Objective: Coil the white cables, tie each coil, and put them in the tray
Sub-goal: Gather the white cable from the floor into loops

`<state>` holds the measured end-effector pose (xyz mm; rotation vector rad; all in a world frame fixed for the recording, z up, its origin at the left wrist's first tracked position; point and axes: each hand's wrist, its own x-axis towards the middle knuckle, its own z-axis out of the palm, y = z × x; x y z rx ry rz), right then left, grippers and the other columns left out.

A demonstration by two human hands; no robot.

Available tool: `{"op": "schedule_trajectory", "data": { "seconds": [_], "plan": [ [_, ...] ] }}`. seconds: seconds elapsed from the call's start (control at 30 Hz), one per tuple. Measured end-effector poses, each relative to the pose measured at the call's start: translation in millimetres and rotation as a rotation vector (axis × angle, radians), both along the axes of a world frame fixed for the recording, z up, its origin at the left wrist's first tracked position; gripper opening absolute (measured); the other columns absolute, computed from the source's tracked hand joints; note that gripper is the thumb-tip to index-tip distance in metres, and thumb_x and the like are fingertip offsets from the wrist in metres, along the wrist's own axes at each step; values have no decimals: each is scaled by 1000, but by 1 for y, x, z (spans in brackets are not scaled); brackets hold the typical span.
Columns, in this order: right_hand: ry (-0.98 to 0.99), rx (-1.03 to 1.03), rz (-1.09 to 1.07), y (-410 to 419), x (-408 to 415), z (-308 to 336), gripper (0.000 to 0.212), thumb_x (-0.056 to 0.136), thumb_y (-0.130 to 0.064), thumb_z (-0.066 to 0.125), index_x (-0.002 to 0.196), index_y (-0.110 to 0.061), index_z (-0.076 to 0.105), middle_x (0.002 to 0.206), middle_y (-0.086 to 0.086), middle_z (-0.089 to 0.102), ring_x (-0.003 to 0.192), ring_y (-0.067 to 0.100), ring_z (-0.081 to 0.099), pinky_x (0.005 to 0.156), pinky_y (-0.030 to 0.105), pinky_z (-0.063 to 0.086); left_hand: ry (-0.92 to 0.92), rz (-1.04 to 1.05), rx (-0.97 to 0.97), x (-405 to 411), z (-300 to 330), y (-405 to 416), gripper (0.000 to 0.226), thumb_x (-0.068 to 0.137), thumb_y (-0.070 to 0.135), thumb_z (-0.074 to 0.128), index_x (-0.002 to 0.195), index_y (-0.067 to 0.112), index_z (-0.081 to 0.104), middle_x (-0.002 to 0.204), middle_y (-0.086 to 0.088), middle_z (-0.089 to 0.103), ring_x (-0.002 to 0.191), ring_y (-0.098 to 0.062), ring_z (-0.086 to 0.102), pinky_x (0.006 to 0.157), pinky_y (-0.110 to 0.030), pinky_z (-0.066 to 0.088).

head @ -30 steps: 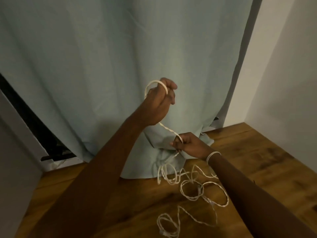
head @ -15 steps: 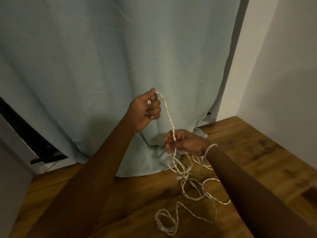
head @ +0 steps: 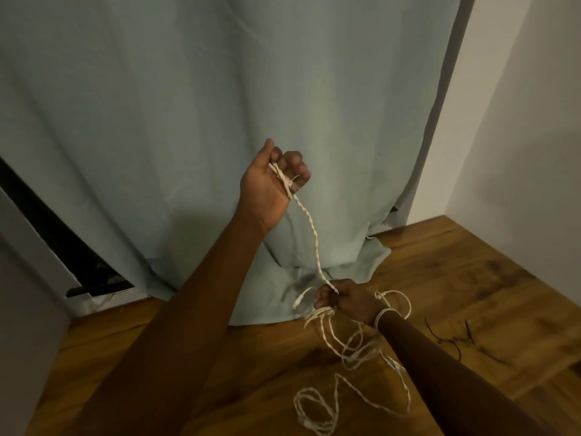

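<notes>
The left hand (head: 270, 184), raised before the pale blue-green fabric curtain (head: 188, 121), has its fingers curled round the upper end of the twisted white cable (head: 309, 228), which now runs as one fairly straight length down to the right hand (head: 349, 298); a second ago the same hand held a small arched loop above its knuckles, and that loop is no longer seen. The right hand, low near the brown wooden floor (head: 456, 278), pinches the cable and has gathered several loops just beneath its fingers, where earlier those loops lay spread on the boards. The rest of the cable trails loose on the floor, ending in a small tangle near the lower edge. Thin dark ties (head: 456, 341) lie apart to the right. No tray is in view. Coiling appears early: most of the cable remains unwound.
</notes>
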<state>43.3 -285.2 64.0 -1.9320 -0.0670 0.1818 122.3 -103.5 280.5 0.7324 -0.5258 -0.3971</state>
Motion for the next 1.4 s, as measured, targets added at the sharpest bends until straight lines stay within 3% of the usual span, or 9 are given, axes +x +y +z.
{"op": "schedule_trajectory", "data": {
  "seconds": [0.1,0.17,0.3,0.43,0.7,0.9,1.0,1.17,1.4],
  "plan": [
    [-44,144,-87,-2,-1,14,30,104,-26,46,111,-4,64,69,22,72,79,40,72,78,38,56,-165,104,311,1,-20,-10,54,105,34,23,85,-12,44,124,-6,64,125,-28,54,106,-46,30],
    [-96,149,-50,-1,2,24,34,105,-25,41,112,0,62,65,17,69,79,38,71,75,33,54,-193,167,436,-2,-48,-21,43,103,33,35,104,-7,50,139,-10,51,135,-32,43,109,-46,23],
    [-167,76,-59,3,6,41,25,105,-15,41,103,-3,64,70,12,65,70,18,63,74,24,50,-425,219,729,-1,-111,-39,27,89,40,56,86,18,70,104,-12,67,114,-26,57,109,-42,38],
    [-262,14,-216,-3,12,52,32,98,4,43,89,-11,69,60,4,57,53,10,52,58,26,46,-516,87,942,2,-133,-41,26,92,32,49,68,29,57,72,5,61,76,-13,58,77,-39,46],
    [-375,-8,-419,-12,17,74,13,89,8,59,87,2,71,71,6,66,49,-2,58,49,14,45,-407,-28,1112,1,-115,-38,24,102,31,42,97,12,54,83,-6,69,57,-30,70,52,-34,57],
    [-360,-56,-391,-40,19,109,18,71,-6,86,76,0,69,64,7,67,53,8,58,51,21,48,-504,-167,1118,-3,-103,-20,39,104,27,33,85,5,59,45,-9,58,34,-15,46,39,-20,39],
    [-130,-40,-193,-39,8,118,21,80,-21,81,69,-9,67,59,5,61,46,9,47,45,21,38,-289,-319,836,-6,-87,-12,43,103,29,38,72,7,59,43,-6,47,34,-12,40,46,-26,44],
    [-141,-20,-38,-50,-1,143,17,87,-15,73,71,-10,70,56,8,45,48,11,35,48,24,27,-178,-588,828,-1,-93,-6,41,101,26,39,97,-7,63,108,-33,65,106,-47,62,99,-51,45],
    [21,-340,435,-45,-34,199,13,87,-22,74,91,-11,79,73,20,66,57,28,49,54,37,39,229,192,771,31,-126,0,18,97,24,50,106,13,60,117,-10,59,104,-33,60,67,-41,52]
  ]
}}
